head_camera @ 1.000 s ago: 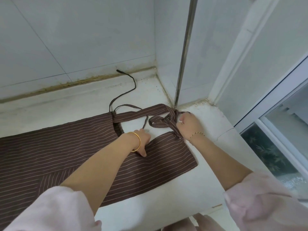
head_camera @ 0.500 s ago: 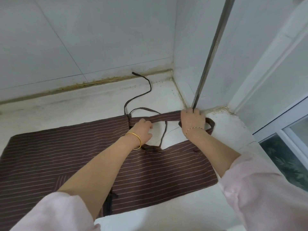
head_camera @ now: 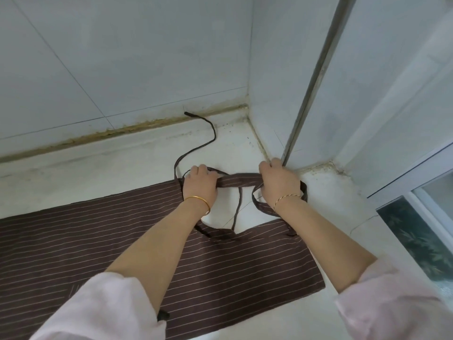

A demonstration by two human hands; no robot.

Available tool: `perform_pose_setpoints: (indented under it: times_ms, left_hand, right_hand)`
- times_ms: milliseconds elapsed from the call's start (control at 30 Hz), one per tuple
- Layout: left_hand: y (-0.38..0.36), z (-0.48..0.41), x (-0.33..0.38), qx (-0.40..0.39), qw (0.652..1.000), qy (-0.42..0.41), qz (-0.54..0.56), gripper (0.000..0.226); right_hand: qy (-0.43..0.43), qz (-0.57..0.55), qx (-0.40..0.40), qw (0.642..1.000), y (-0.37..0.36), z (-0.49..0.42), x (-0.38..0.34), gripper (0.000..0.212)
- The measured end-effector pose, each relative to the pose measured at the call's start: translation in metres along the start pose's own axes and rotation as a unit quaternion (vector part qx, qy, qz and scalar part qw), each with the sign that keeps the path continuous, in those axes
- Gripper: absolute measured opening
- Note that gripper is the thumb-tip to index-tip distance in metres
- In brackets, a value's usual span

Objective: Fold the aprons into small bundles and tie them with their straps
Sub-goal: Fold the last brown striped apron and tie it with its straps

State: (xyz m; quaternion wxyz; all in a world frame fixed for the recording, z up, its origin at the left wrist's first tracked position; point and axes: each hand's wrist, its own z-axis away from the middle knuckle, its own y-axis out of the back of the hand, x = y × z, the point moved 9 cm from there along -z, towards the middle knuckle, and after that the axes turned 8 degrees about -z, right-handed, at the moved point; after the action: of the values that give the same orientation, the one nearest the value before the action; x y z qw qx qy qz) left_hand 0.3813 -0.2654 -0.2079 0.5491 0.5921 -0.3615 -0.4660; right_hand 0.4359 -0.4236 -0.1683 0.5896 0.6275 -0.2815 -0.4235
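The striped apron (head_camera: 220, 263) lies spread flat on the white bench (head_camera: 98, 173), with no bundle begun. The left hand (head_camera: 199, 184) and right hand (head_camera: 279, 185) both curl their fingers round the neck strap (head_camera: 239, 180), which is stretched between them. Folding and tying seem wholly ahead.

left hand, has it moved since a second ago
Yes. The left hand has moved forward toward the back wall's stained seam, off the apron and onto the neck strap, which it grips.
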Motion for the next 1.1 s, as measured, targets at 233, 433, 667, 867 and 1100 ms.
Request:
perform_pose_setpoints:
  times_ms: [233,433,667,867,1100]
  left_hand:
    - [0.036,-0.001,-0.038,0.104,0.976,0.113,0.156,0.021]
    - [0.036,0.010,-0.073,0.091,0.914,0.115,0.378,0.032]
    - [-0.004,0.083,-0.114,-0.089,0.976,0.101,0.168,0.040]
    - [0.026,0.113,-0.080,-0.027,0.995,0.008,0.100,0.029]
    - [-0.001,0.155,0.048,-0.266,0.925,-0.196,0.190,0.061]
  right_hand:
    - [-0.044,0.019,-0.018,0.999,0.026,0.010,0.007,0.018]
    - [0.138,-0.054,-0.050,0.988,0.048,0.053,-0.061,0.026]
    - [0.207,-0.170,-0.374,0.888,-0.023,0.127,-0.110,0.054]
    - [0.065,-0.206,-0.052,0.975,0.004,0.090,-0.057,0.039]
    - [-0.069,-0.233,0.035,0.969,0.019,0.109,-0.006,0.023]
